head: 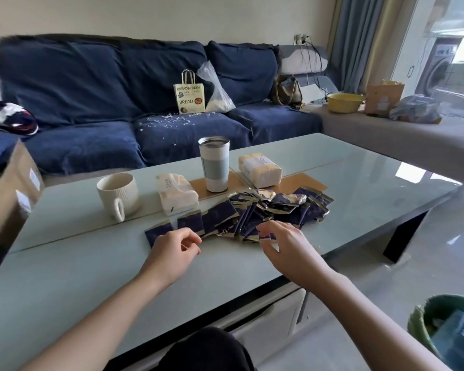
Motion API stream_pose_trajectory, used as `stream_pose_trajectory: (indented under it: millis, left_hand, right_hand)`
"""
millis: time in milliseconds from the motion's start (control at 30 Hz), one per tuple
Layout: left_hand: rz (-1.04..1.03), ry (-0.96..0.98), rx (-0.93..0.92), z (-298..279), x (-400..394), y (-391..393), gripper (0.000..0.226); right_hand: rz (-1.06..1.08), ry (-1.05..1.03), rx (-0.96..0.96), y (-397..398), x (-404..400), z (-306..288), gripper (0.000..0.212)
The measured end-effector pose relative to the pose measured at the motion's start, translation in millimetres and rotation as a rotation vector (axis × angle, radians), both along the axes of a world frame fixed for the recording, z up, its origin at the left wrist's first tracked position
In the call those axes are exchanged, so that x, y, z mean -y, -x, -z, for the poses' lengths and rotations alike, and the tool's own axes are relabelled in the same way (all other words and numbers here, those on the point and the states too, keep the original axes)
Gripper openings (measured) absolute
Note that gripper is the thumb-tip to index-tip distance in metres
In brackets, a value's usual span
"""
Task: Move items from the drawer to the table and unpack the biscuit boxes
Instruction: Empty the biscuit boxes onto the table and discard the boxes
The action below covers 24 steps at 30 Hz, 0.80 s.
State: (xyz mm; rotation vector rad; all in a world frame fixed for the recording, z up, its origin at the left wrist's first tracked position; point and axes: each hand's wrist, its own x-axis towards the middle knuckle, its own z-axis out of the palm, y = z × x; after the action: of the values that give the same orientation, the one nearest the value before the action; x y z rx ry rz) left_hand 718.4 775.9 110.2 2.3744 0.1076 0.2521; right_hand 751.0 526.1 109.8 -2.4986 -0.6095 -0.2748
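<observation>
Both hands hover over the navy biscuit packets (255,212) heaped mid-table toward the near edge, left hand (176,249) loosely curled and empty, right hand (281,245) fingers apart, reaching in — best to slide 1 packet out flat, not scatter the pile.

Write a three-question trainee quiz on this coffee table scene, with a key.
1. True or false: the white mug lies on its side.
2. What stands nearest the tumbler? A) tissue pack B) yellow bowl C) bread bag
3. Fill in: the dark blue packets lie in front of the ____ hand.

Key: 1 false, it stands upright on the table. 2 A, a tissue pack lies just beside it. 3 right; the left hand is at the row's left end.
</observation>
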Motion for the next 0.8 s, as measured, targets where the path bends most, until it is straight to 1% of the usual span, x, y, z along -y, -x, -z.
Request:
stream_pose_trajectory:
  millis: [133,267,367,433,500,567,633,700,800]
  left_hand:
    - [-0.042,-0.031,0.047,7,-12,0,0.013]
    - [-0.038,-0.139,0.152,16,-18,-10,0.025]
    - [0.004,-0.292,0.096,22,-17,-17,0.038]
    - [0.017,-0.393,0.058,27,-15,-23,0.046]
    - [-0.021,-0.461,-0.001,29,-14,-28,0.052]
    - [-0.061,-0.489,-0.088,31,-16,-31,0.057]
    - [-0.054,-0.507,-0.145,34,-19,-34,0.06]
    - [-0.026,-0.501,-0.177,35,-21,-34,0.061]
    - [0.005,-0.494,-0.178,38,-22,-34,0.059]
  right_hand:
    - [-0.025,0.032,0.06,-8,-17,5,0.034]
    - [-0.004,0.063,0.163,-24,-30,9,0.039]
    - [0.017,0.11,0.215,-38,-34,11,0.043]
    - [0.015,0.158,0.233,-45,-37,14,0.049]
    - [0.006,0.197,0.232,-49,-42,18,0.063]
    - [0.005,0.231,0.182,-53,-49,20,0.079]
    - [0.0,0.262,0.145,-58,-55,19,0.086]
    - [-0.007,0.312,0.125,-61,-61,18,0.087]
    - [-0.014,0.367,0.101,-65,-69,24,0.081]
